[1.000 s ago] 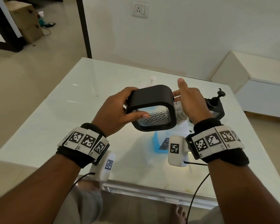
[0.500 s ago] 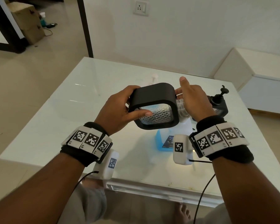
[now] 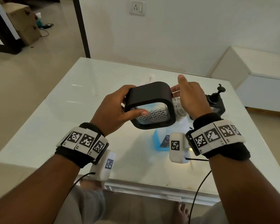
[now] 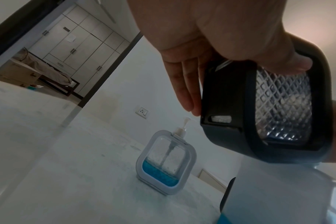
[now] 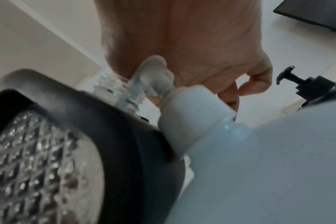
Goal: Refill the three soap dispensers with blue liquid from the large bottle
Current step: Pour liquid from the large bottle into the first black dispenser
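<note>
Head view: the left hand (image 3: 113, 110) grasps a black-framed soap dispenser (image 3: 149, 105) tipped on its side above the tabletop (image 3: 55, 110), its diamond-patterned clear body seemingly empty, while the right hand (image 3: 189, 97) curls at its bare threaded neck (image 3: 178, 102); the large bottle (image 3: 162, 139) of blue liquid stands below and a second black dispenser (image 3: 215, 102) stays capped, so refilling appears barely begun. Left wrist view: a white-framed dispenser (image 4: 166, 162), pump fitted, holds only a shallow blue layer. Right wrist view: blurred; whether the right hand grips the neck cannot be told.
</note>
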The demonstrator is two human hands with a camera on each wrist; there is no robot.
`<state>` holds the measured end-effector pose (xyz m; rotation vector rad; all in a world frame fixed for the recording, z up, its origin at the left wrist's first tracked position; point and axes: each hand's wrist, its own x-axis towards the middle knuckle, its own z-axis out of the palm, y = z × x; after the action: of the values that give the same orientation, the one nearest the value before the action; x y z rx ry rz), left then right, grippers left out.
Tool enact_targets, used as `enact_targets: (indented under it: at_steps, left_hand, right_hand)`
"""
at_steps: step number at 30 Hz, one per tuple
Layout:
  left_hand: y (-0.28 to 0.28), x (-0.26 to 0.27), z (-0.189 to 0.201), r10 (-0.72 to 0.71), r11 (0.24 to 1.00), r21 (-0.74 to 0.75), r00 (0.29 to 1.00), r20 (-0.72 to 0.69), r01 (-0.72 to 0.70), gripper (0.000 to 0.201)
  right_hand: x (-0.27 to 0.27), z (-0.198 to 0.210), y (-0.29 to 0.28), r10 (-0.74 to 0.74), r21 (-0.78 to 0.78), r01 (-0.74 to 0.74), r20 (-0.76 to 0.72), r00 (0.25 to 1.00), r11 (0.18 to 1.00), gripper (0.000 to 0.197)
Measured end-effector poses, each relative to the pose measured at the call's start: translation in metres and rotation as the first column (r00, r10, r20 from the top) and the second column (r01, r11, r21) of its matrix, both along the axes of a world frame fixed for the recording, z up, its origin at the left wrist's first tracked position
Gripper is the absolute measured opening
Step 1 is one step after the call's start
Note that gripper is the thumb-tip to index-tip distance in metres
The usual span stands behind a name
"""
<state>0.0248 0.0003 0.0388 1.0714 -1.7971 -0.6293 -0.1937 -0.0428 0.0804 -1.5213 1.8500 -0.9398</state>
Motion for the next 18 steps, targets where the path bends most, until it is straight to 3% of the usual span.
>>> enact_targets:
  at_steps: [9,18]
  left_hand:
    - [0.0014,-0.001,0.0013,-0.004,1.0,-0.006,1.0,-0.022,0.004,0.057]
    - [-0.0003,-0.001,0.0014,-0.02,0.999,-0.044,0.999,-0.039,0.019,0.073]
  right_hand:
    - [0.0033,0.0011,0.004,0.002,0.035,-0.002,0.018,1.0,0.999,0.061]
    - [0.0036,0.0075,0.0035,0.004,0.045,-0.006,0.041,0.999,0.999,0.064]
